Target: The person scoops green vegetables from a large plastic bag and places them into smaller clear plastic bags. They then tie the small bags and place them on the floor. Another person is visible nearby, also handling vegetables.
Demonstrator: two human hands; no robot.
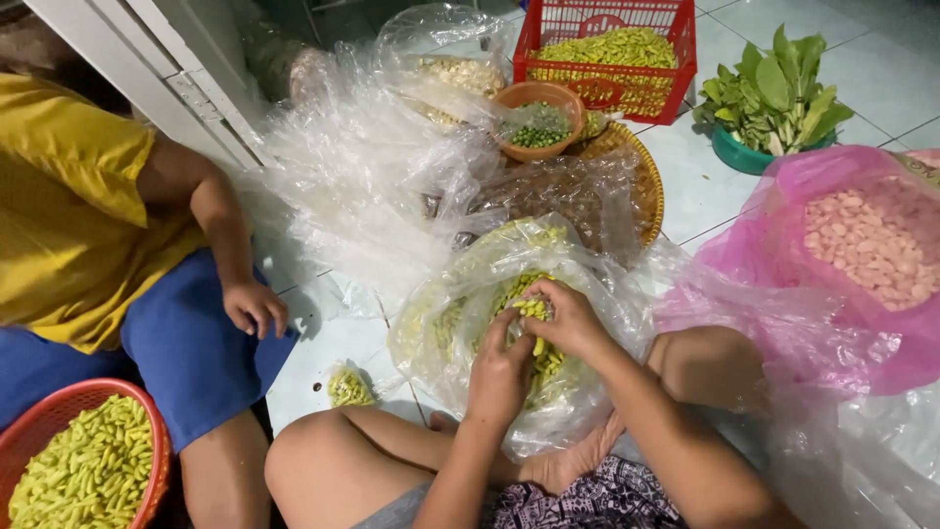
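Left hand (pixel 501 364): fingers curled, pinching one end of a yellow-green bean pod (pixel 535 310) from below.
Right hand (pixel 571 315): fingers bent over the same pod from above and the right; both hands meet on it.
Pod position: between the fingertips, directly over the open clear plastic bag (pixel 460 323) of more pods.
Long axis: roughly left-right across the view, far end toward the left; exact tilt hard to tell.
Nearer hand: both touching it.
Nearby: another person's hand (pixel 255 306) rests on a blue-clad knee; red basket (pixel 39 421) of pods at lower left; tiled floor (pixel 881 78) beneath.
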